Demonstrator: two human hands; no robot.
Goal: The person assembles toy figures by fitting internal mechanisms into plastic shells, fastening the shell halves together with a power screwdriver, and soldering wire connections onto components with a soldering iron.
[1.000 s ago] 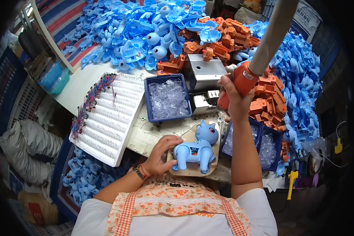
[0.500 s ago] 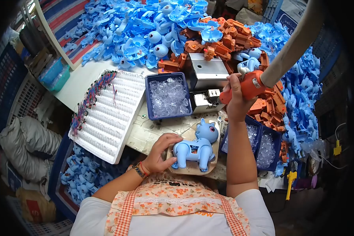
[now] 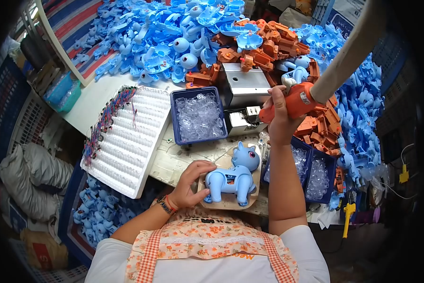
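Note:
A light blue toy animal with a large eye lies on its side on a pale wooden block, an opening in its middle. My left hand holds its rear end, fingers along the back and thumb at a hind leg. Up to the right, my right hand is wrapped around an orange-red electric screwdriver with a thick pale sleeve running up from it. The screwdriver's front end points left at a small box with a black-and-white top; its tip is hard to make out.
Blue bins hold clear plastic parts. A white ridged foam tray carries coloured wires. Behind stand a metal box and heaps of blue toy shells and orange-brown parts. More blue toys fill a crate at lower left.
The whole view has shifted slightly to the left. Relative to the table, both hands, the toy and the screwdriver stay practically where they were.

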